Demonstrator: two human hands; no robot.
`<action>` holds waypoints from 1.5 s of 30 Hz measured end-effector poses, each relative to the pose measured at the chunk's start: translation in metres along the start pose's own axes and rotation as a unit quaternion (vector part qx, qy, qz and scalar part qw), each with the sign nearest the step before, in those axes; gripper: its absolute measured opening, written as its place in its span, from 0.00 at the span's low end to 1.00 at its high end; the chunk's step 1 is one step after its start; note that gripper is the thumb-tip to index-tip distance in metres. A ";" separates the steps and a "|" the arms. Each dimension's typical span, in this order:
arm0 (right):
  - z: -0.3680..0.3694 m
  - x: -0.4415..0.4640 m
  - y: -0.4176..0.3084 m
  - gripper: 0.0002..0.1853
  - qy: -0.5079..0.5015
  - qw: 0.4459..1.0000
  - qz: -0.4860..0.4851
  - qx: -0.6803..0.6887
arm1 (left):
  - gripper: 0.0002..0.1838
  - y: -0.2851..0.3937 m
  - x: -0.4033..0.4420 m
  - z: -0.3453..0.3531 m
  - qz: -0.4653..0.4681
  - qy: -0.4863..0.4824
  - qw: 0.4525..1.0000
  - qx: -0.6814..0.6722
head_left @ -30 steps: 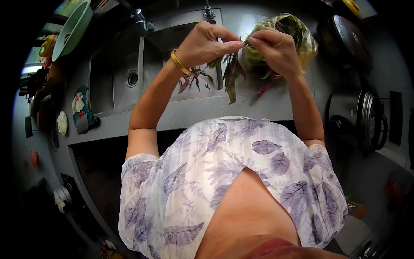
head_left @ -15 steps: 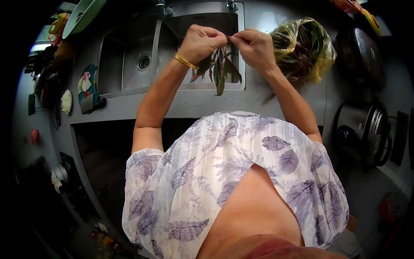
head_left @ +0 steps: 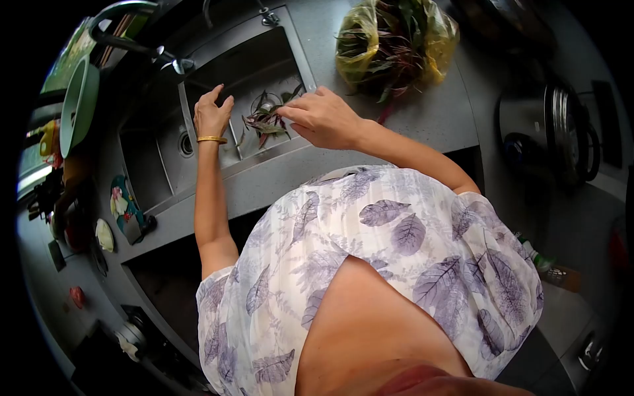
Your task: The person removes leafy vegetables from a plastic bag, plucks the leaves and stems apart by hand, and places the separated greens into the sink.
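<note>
Head camera: left hand hanging loose over the sink, right hand reaching the leafy greens

The left hand (head_left: 212, 117) is hovering above the steel sink (head_left: 228, 63), near the divider between its two basins, with thumb and fingers spreading apart and gripping nothing visible. A gold bracelet (head_left: 212, 140) is circling that wrist. The right hand (head_left: 323, 119) is hanging over the sink's front right corner, its fingers bending towards the purple-green leafy sprigs (head_left: 265, 127); whether the fingertips are pinching a stem, I cannot tell. Those sprigs are lying in a loose heap inside the right basin, between the two hands and closer to the right one.

On the table (head_left: 449, 115), to the right of the sink, a yellow plastic bag (head_left: 441, 46) is standing open, and more leafy stems (head_left: 403, 49) are filling it. A reddish stem (head_left: 385, 113) is lying below the bag, near the right wrist. A curved faucet (head_left: 175, 64) is rising behind the sink.
</note>
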State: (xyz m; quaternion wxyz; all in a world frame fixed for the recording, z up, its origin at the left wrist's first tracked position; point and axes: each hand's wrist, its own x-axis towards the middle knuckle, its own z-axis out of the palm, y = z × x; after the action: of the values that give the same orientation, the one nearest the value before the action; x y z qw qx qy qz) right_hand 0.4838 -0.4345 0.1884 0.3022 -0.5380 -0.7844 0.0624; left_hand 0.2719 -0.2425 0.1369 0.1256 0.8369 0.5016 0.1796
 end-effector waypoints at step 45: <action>-0.080 0.002 0.011 0.10 0.251 0.944 -0.102 -0.187 | 0.06 0.163 -0.030 -0.077 0.250 -0.143 0.876 -0.386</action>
State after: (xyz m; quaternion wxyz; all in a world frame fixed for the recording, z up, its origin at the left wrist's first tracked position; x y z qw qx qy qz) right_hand 0.5355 -0.4464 0.2494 0.3881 -0.5003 -0.7314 -0.2534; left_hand 0.3558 -0.3422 0.2653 0.4600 0.8359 0.1433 0.2630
